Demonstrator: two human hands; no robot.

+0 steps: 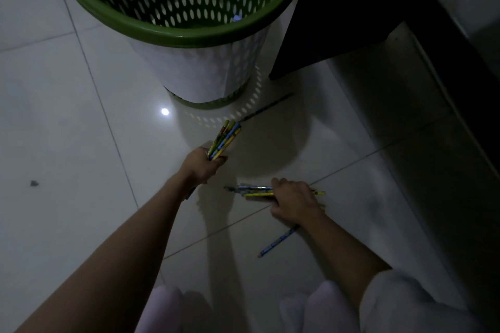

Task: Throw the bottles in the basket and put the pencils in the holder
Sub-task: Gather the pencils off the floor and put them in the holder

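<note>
Left hand clenches a pencil bundle; right hand fingers close over floor pencils. Sweep them together beneath the fingers before lifting.

The basket has a green rim and base band, a wall pierced all over with rows of small oval holes, and a white outer side; light through those holes throws a dotted pattern onto the glossy white floor tiles, which are crossed by thin grey grout lines. The bundle of pencils shows yellow, blue and green printed barrels, the pencils on the floor are blue and yellow, and the single pencil is blue with a pale printed pattern. A dark pencil lies near the basket's base, the furniture is black, and the sleeve is white.
</note>
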